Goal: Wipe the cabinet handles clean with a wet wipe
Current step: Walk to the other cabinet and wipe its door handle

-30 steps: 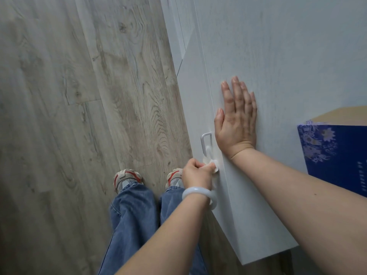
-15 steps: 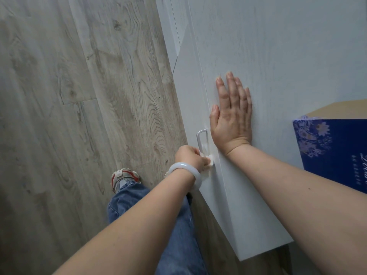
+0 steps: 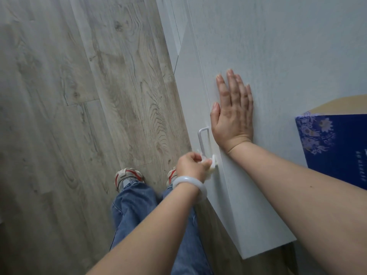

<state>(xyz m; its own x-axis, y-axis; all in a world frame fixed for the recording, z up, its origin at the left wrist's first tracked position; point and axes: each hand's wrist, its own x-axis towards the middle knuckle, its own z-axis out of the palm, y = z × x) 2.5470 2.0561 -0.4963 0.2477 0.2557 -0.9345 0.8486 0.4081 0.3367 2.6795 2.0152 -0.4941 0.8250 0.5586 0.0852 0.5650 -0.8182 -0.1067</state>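
Note:
A pale grey cabinet (image 3: 258,62) fills the right side, seen from above. A white bar handle (image 3: 202,138) is fixed on its front face. My left hand (image 3: 190,165), with a white bangle on the wrist, grips a white wet wipe (image 3: 211,165) folded round the lower end of the handle. My right hand (image 3: 232,114) lies flat, fingers straight, on the cabinet's top just beside the handle's upper end. The handle's lower end is hidden by the wipe and my fingers.
A blue box with a flower pattern (image 3: 333,143) stands on the cabinet top at the right. Grey wood-grain floor (image 3: 79,96) spreads to the left. My own jeans and two sneakers (image 3: 129,177) are below the left hand.
My left hand with the wipe has slid slightly down along the handle's lower part. The right hand stays flat on the cabinet. The view has shifted a little.

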